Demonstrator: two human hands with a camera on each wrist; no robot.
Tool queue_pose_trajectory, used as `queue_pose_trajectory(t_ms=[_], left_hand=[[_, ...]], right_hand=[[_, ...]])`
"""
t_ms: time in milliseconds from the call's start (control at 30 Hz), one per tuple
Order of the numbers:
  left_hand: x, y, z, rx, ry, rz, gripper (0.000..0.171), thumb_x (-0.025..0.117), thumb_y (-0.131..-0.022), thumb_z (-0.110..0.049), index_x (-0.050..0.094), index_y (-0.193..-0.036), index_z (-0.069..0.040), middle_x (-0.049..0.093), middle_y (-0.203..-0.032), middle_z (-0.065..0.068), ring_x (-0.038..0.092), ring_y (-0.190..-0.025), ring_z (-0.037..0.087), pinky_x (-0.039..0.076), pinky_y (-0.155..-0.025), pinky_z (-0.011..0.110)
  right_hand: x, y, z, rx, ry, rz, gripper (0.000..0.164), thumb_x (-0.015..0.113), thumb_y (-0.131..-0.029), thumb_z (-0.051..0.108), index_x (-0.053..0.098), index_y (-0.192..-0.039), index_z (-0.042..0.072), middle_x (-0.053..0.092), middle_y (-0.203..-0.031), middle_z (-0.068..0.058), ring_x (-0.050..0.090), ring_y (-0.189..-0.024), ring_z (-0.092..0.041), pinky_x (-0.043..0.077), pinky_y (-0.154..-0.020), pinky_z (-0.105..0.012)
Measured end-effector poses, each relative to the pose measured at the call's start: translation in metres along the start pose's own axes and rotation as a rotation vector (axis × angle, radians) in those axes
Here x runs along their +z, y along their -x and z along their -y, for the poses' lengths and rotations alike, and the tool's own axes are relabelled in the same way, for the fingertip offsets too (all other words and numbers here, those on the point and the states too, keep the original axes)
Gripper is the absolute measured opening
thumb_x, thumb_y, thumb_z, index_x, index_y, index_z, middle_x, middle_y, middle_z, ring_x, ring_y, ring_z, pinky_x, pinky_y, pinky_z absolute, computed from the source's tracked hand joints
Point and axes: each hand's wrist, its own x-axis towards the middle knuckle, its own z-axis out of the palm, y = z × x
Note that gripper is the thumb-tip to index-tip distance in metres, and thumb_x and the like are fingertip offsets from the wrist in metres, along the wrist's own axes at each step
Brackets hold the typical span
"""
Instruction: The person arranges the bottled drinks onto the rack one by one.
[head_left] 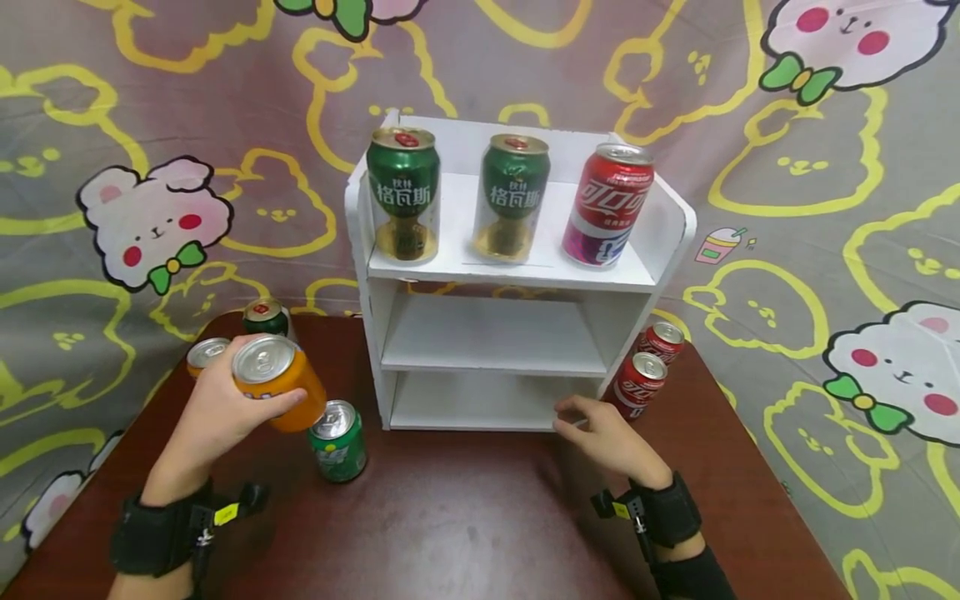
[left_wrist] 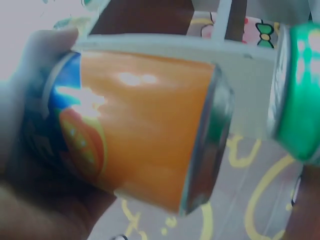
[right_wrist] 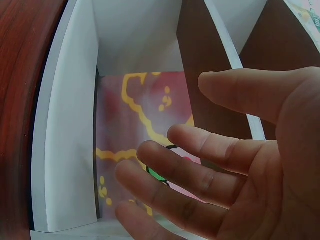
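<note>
Two cans (head_left: 405, 196) read "格瓦斯", a red can (head_left: 609, 205) "可口".

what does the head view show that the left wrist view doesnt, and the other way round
Only the head view: the right grip, with nothing in it; two green-and-gold cans and a red can on the top shelf; two more red cans right of the shelving.

Only the left wrist view, clearly: the fruit picture and broad blue band on the held can.

Both: the left grip around an orange can, a green can, part of the white shelf unit and the patterned backdrop.
</note>
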Motion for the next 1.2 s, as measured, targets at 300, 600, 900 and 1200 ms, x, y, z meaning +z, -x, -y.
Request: queue_pose_trajectory(t_ms=[300,600,900,1200], left_hand=[[0.023,0.002,-0.033,-0.066,-0.040,0.006,0.070,0.082,-0.075,-0.020,0.042,-0.129,-0.003,0.058,-0.111,0.012,0.057,-0.092,0.018,0.049,-0.070,0.022],[0.052,-0.001,-0.053,-0.075,-0.019,0.050,0.073,0.085,-0.070,-0.031,0.046,-0.126,-0.005,0.062,-0.109,0.010,0.061,-0.092,0.024,0.051,-0.072,0.037],[0.086,-0.010,-0.072,-0.071,0.066,0.041,0.072,0.087,-0.066,-0.033,0.050,-0.122,-0.007,0.064,-0.105,0.006,0.062,-0.089,0.019,0.052,-0.071,0.036],[0.113,-0.024,-0.084,-0.109,0.076,-0.025,0.072,0.086,-0.066,-0.038,0.050,-0.122,-0.008,0.063,-0.105,0.005,0.061,-0.089,0.021,0.052,-0.072,0.039]], right_hand=[[-0.001,0.002,0.000,0.014,0.009,-0.004,0.030,0.060,-0.094,0.030,0.063,-0.113,0.006,0.065,-0.103,-0.002,0.062,-0.093,-0.016,0.051,-0.076,-0.033],[-0.001,0.002,-0.002,0.015,0.009,-0.009,0.029,0.061,-0.093,0.028,0.063,-0.112,0.007,0.065,-0.102,-0.003,0.062,-0.092,-0.015,0.051,-0.076,-0.033],[0.000,0.002,-0.006,0.008,0.029,-0.010,0.030,0.061,-0.093,0.028,0.063,-0.112,0.005,0.065,-0.102,-0.004,0.062,-0.092,-0.017,0.052,-0.076,-0.036],[-0.001,0.001,-0.005,0.005,0.035,-0.004,0.030,0.062,-0.093,0.031,0.064,-0.111,0.007,0.065,-0.101,-0.002,0.062,-0.091,-0.015,0.052,-0.075,-0.034]])
